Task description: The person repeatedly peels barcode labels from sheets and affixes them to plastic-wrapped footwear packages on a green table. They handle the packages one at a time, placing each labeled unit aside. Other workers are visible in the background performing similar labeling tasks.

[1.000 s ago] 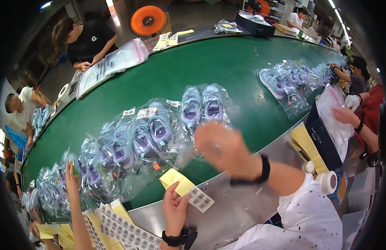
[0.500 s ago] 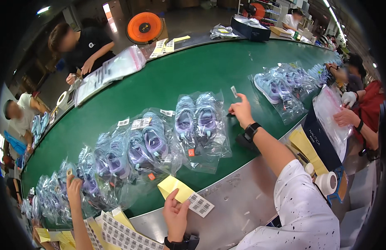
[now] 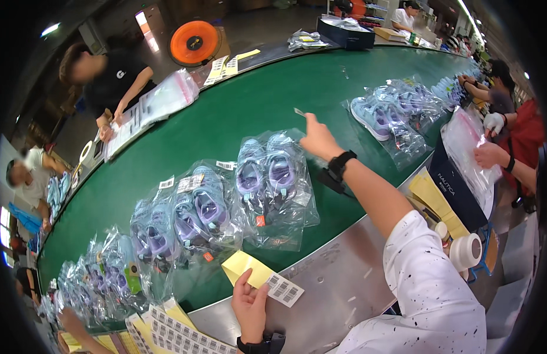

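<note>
My left hand (image 3: 250,307) pinches a sheet of barcode stickers (image 3: 285,289) with a folded yellow backing (image 3: 247,266), above the metal edge of the belt. My right hand (image 3: 319,140) reaches over the green belt with a small white sticker (image 3: 299,111) at its index fingertip. Just left of that hand lies a clear bag with a pair of light blue and purple shoes (image 3: 265,174); the sticker is apart from it. Further left, another bagged pair (image 3: 201,203) carries white barcode stickers (image 3: 189,183) on its bag.
More bagged shoes (image 3: 376,115) lie right of my hand, and several line the belt (image 3: 238,88) to the left. Sticker sheets (image 3: 185,333) lie at the lower left beside another person's hand (image 3: 73,323). A dark blue box (image 3: 453,189) and white roll (image 3: 465,251) stand right.
My right hand has moved left and up with the sticker, nearer the closest bag. The bagged shoes have shifted slightly left in view. The other person's hand at left has drawn back from the shoes.
</note>
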